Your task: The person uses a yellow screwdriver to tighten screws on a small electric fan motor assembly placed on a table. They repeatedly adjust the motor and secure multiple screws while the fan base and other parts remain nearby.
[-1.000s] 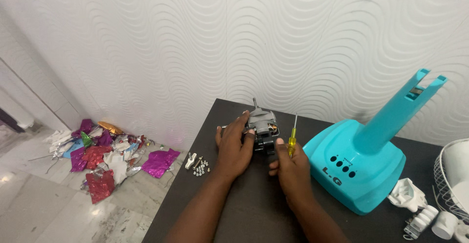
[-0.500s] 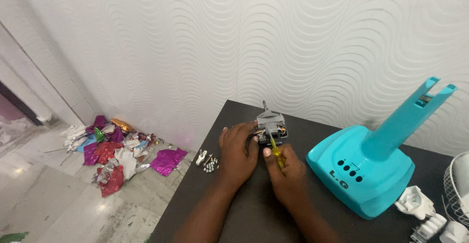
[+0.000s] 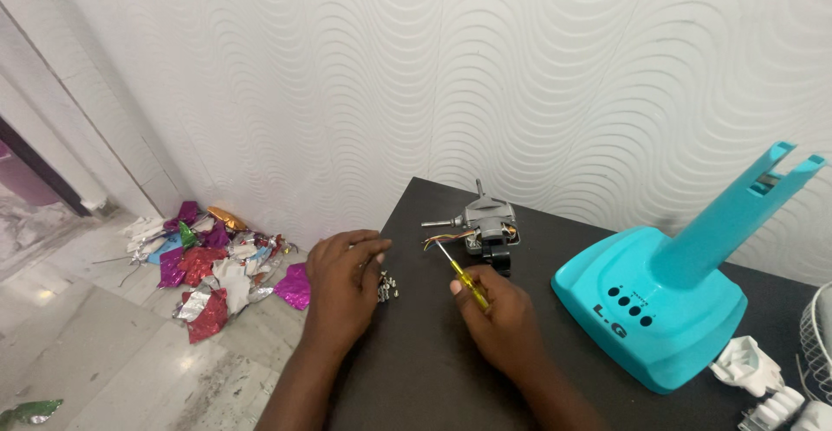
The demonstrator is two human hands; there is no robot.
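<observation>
Closest to me I see my two arms coming up from the bottom onto the black table [image 3: 416, 379]. My left hand [image 3: 342, 288] lies palm down at the left edge of the table, fingers curled loose, holding nothing. Its fingertips are right next to a small pile of silver screws [image 3: 387, 286]; I cannot tell if they touch. My right hand [image 3: 498, 314] is closed tight around the yellow handle of a screwdriver [image 3: 459, 271], with the thumb on top. The thin metal tip points up and to the left, toward the little gray motor [image 3: 487, 226].

The motor sits a bit farther back on the table, past both hands, with colored wires at its left side and a black part at its front. The screwdriver tip is just beside the wires. Nothing stands between my hands and the motor.

To the right is a big teal fan base [image 3: 654, 310] with a tall slanted neck. Some white plastic parts [image 3: 754, 370] lie in the bottom right corner.

Far off on the floor to the left is a heap of shiny foil scraps [image 3: 221, 262] by the wavy white wall [image 3: 433, 67].
</observation>
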